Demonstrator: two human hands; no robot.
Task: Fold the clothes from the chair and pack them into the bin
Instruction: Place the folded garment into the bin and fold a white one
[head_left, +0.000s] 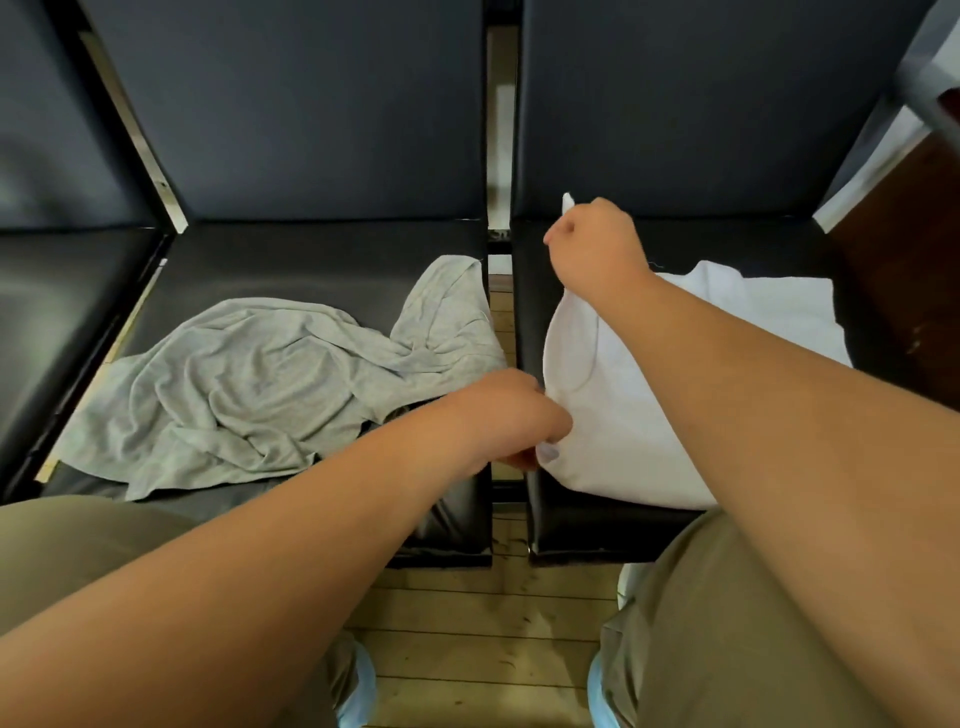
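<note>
The right hand (592, 244) is closed on a corner of the white shirt (623, 426), lifting it off the seat; the left hand (511, 421) pinches the same shirt's near edge. The shirt lies on the right-hand black chair (727, 239) — a crumpled grey garment (260, 384) sprawls on the left chair (311, 260), just across the gap.

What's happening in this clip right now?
A person is working on a white cotton garment lying on the right black padded chair seat. The right hand pinches its far edge and lifts it, while the left hand grips its near edge. A crumpled grey jersey garment lies unfolded on the left black chair seat. No bin is in view.
</note>
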